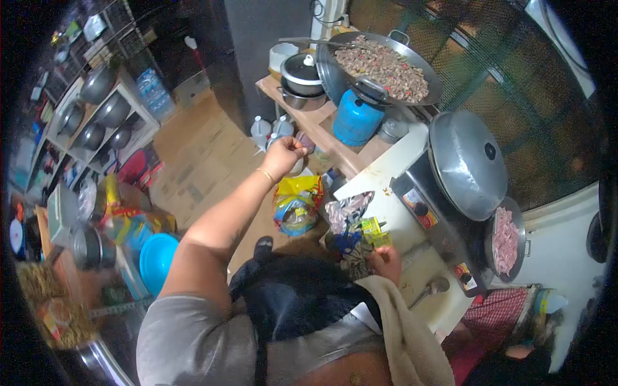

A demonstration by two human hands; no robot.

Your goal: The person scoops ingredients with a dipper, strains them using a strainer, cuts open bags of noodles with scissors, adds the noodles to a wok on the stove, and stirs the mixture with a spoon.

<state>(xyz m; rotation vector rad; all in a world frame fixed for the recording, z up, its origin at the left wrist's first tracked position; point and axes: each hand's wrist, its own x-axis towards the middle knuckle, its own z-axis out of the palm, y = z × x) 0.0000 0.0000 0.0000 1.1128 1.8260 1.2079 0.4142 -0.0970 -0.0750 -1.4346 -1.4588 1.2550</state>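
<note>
My left hand is stretched forward over the floor with its fingers drawn together in a pinch. Anything between those fingertips is too small to make out. My right hand is held low at the edge of the white counter, its fingers curled. Just above it are yellow-green sachets, and a bunched dark cloth is beside it. Whether the fingers grip either is unclear. A silvery crumpled wrapper lies farther along the counter edge.
A metal ladle rests on the counter beside a black stove with a lidded pot. A pan of raw meat stands right. Beyond are a blue gas cylinder and a wok of chopped meat. A yellow bag is below.
</note>
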